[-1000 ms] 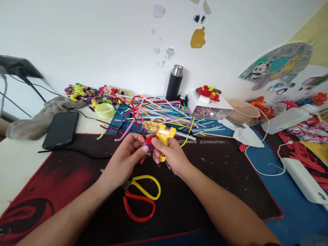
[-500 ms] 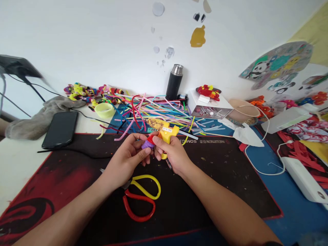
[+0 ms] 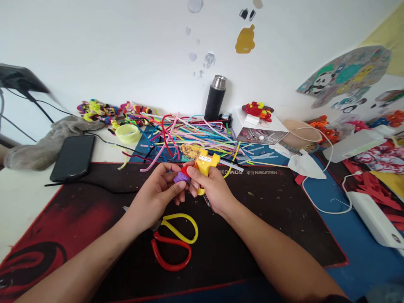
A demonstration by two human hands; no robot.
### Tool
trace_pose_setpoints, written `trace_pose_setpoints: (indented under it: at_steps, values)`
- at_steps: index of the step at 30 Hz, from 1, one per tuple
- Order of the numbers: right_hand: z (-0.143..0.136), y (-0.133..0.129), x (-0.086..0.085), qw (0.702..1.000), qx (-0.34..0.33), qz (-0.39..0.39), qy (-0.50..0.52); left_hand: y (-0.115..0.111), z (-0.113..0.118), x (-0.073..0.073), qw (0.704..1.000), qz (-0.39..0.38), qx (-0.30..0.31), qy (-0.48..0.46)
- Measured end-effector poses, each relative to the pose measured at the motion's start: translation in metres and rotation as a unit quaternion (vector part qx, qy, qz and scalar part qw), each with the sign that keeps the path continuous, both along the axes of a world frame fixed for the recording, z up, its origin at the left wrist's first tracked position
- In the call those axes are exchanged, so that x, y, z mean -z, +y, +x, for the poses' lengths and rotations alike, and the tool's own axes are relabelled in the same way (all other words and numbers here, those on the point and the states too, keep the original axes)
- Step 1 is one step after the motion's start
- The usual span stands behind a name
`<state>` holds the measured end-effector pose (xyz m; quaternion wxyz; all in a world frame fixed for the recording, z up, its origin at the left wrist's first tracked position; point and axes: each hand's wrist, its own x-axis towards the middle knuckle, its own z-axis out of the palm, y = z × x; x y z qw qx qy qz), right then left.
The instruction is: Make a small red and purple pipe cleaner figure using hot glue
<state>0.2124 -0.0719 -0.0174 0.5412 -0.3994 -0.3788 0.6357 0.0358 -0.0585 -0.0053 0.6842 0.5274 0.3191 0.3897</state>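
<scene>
Between the fingertips of my left hand (image 3: 158, 191) is a small fuzzy purple and red pipe-cleaner piece (image 3: 182, 176). My right hand (image 3: 212, 185) grips a yellow hot glue gun (image 3: 206, 162), its stained nozzle end pointing left and a clear glue stick (image 3: 232, 165) jutting from its back. The right thumb and fingers also touch the red side of the piece. Below my hands lie scissors (image 3: 179, 216) with one yellow and one red handle; my left wrist partly covers their blades.
Loose pipe cleaners (image 3: 189, 132) lie heaped behind the mat (image 3: 268, 219). A black thermos (image 3: 215, 99) and a white box (image 3: 263, 126) stand by the wall. At left are a phone (image 3: 73, 158) and a green bowl (image 3: 128, 133). A white cable (image 3: 315, 210) runs along the right.
Both hands keep the same hold on the pipe-cleaner piece and the glue gun. Only the camera view has shifted slightly.
</scene>
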Motion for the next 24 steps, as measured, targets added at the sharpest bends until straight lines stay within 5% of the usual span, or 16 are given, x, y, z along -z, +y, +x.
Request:
trace_pose_setpoints:
  at_steps: [24]
  values:
    - [-0.0016, 0.0005, 0.0029, 1.000, -0.020, 0.006, -0.015, -0.0016, 0.0017, 0.0000, 1.000, -0.006, -0.015, -0.004]
